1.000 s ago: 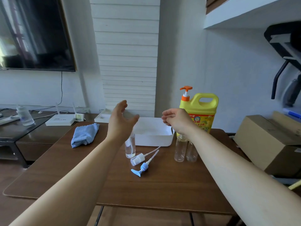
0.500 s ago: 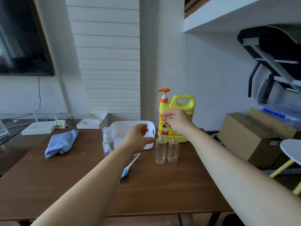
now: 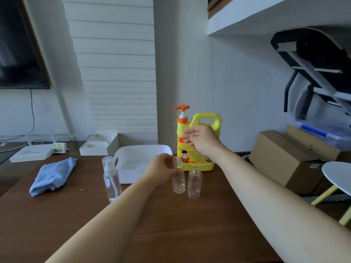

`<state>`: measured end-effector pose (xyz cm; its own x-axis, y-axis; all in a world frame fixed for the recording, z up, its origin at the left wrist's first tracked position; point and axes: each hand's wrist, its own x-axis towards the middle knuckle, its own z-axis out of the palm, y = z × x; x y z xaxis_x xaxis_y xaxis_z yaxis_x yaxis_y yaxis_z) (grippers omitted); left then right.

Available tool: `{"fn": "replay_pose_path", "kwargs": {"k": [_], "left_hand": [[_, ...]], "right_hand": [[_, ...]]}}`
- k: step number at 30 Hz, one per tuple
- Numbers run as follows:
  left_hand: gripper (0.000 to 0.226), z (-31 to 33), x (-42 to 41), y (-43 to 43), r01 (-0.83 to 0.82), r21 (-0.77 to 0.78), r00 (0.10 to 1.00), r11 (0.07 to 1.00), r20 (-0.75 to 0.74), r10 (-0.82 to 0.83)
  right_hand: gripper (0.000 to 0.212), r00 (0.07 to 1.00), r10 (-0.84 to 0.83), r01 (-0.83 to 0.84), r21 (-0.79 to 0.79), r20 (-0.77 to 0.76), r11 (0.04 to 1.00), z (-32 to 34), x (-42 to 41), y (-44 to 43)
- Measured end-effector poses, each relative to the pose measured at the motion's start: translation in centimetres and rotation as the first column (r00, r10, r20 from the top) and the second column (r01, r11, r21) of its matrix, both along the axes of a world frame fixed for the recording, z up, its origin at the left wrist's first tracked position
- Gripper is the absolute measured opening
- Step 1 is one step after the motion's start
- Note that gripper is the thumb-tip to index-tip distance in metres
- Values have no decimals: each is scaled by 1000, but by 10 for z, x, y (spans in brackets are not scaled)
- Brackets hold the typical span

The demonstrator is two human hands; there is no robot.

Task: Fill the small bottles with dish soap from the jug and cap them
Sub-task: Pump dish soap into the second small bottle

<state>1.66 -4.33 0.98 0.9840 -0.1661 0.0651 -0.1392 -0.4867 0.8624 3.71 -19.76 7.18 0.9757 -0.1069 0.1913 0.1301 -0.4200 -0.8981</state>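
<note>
A yellow dish soap jug [image 3: 206,118] with an orange pump stands at the back of the brown table [image 3: 190,224]. Two clear uncapped small bottles stand in front of it. My left hand [image 3: 161,172] grips the left bottle [image 3: 178,184] near its neck. The right bottle [image 3: 194,184] stands free beside it. My right hand [image 3: 202,140] hovers in front of the jug, fingers loosely curled, holding nothing. A capped clear spray bottle [image 3: 111,179] stands further left. My left forearm hides the loose pump caps.
A white tray [image 3: 133,156] sits behind the bottles. A folded blue cloth [image 3: 54,175] lies at the table's left. Cardboard boxes [image 3: 290,154] stand to the right, with a round white stool [image 3: 340,175] nearer. White boxes sit on a low cabinet behind.
My left hand moved right from beside the tray and took hold of the left small bottle. My right hand stayed in front of the jug. The camera came closer.
</note>
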Motion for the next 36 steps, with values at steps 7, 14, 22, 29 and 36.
{"fn": "replay_pose_path", "kwargs": {"k": [7,14,22,29,36], "left_hand": [[36,50,18,11,-87,-103,990,991,103,98],[43,85,42,13,-108,-143,979,984,158,130],[37,85,68,6,-91,-97,974,991,197,109],[41,85,79,2,-42,-98,968,994,243,65],[37,90,81,5,-64,-33,946,997,315,71]], "right_hand": [[27,985,-35,42,-37,169,998,41,22,5],[32,941,-82,198,-337,329,921,79,48,8],[32,993,-97,117,-453,67,884,88,91,12],[30,990,-105,22,-637,-93,771,76,95,14],[14,993,-70,-28,-766,-96,642,70,103,16]]}}
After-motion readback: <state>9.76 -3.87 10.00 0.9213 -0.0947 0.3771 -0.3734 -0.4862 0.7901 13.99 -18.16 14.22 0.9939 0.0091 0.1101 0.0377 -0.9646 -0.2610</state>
